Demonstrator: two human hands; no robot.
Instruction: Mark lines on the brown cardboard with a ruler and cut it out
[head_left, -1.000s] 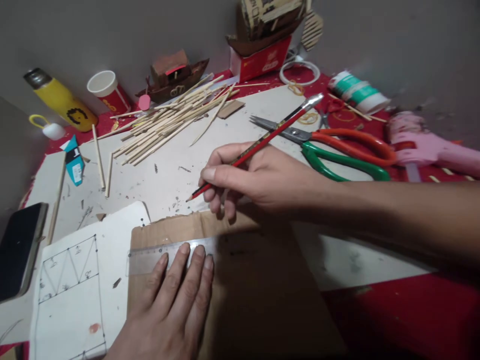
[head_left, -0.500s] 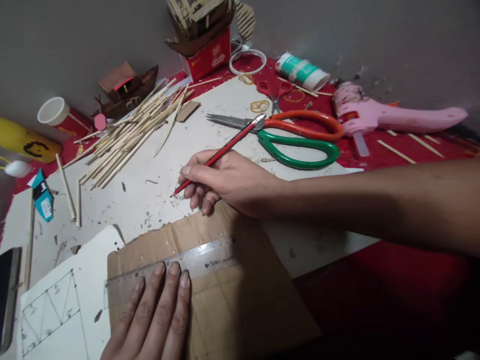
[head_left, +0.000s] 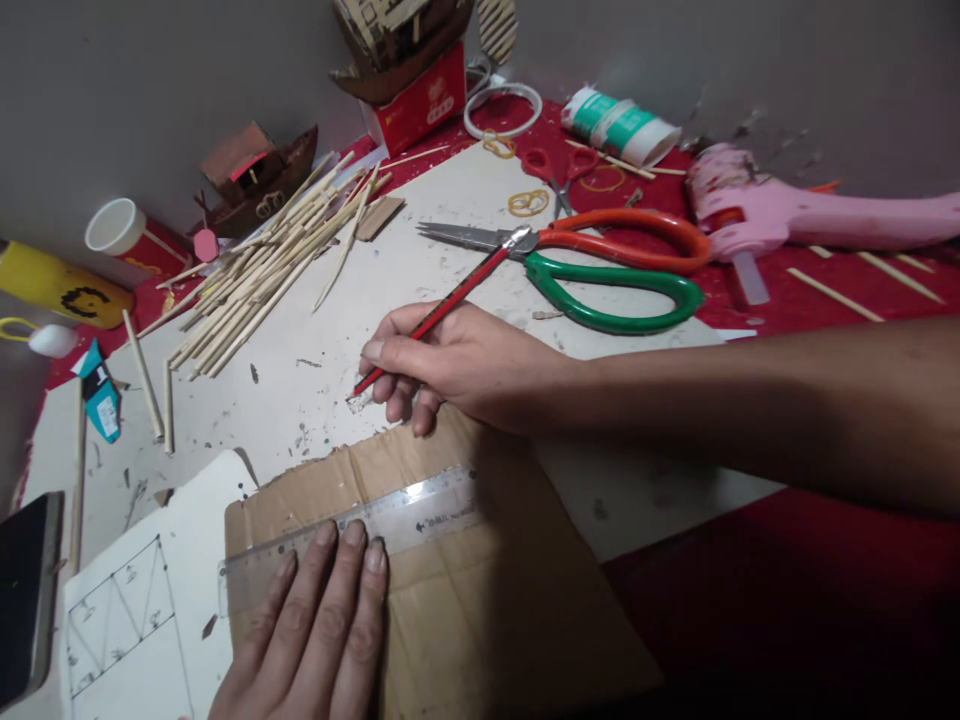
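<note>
- Phone [head_left: 26,590] at the far left edge, one, dark, lying flat beside one white sheet [head_left: 142,610] with a truss drawn on it.
- One brown cardboard piece [head_left: 465,600] lies before me; one clear ruler [head_left: 420,515] runs across it, long axis left to right, rising slightly to the right.
- My left hand [head_left: 315,630] lies flat, fingers together, pressing on the ruler's left part.
- A heap of bamboo sticks [head_left: 262,270], too many to count, slants up to the right.
- My right hand [head_left: 450,365] is closed around one red pencil [head_left: 435,315], tip down-left on the white board [head_left: 450,270] just beyond the cardboard's edge, butt toward the large scissors [head_left: 600,265].
- Two scissors: that orange-and-green pair, blades pointing left, and a small red pair [head_left: 555,170] behind.
- One pink glue gun [head_left: 787,215] lies far right.
</note>
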